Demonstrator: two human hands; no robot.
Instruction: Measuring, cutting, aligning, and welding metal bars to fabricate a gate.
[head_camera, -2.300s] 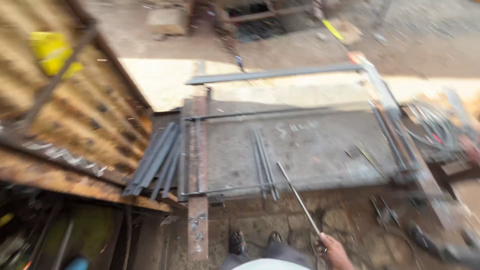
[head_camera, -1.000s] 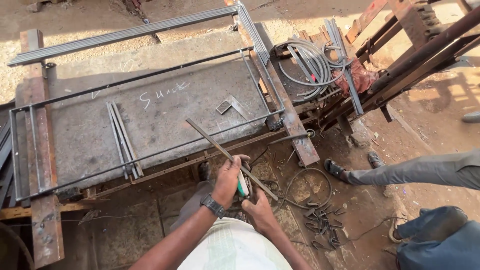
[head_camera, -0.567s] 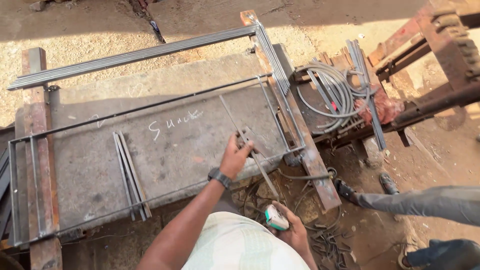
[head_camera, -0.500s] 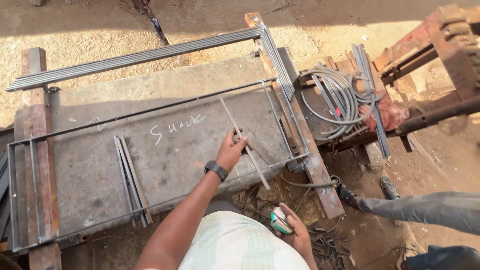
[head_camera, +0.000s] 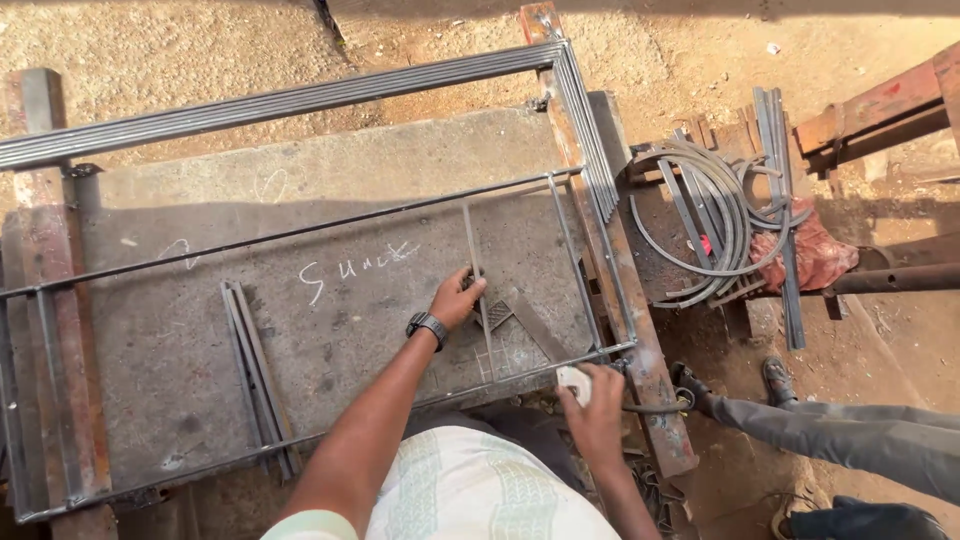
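While pinched in the left hand (head_camera: 460, 298), thin grey steel bar (head_camera: 476, 290) upright across frame (head_camera: 590, 170); right hand (head_camera: 597, 415) gripping white-handled tool (head_camera: 574, 382).

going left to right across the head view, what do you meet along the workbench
rusty beam → loose flat bars → left hand on the upright bar → right hand → curved rods → red cloth

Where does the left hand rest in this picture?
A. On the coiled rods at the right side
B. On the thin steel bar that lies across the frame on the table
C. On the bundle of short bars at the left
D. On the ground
B: the left hand presses its fingers on the thin steel bar inside the welded frame, far from the coiled rods.
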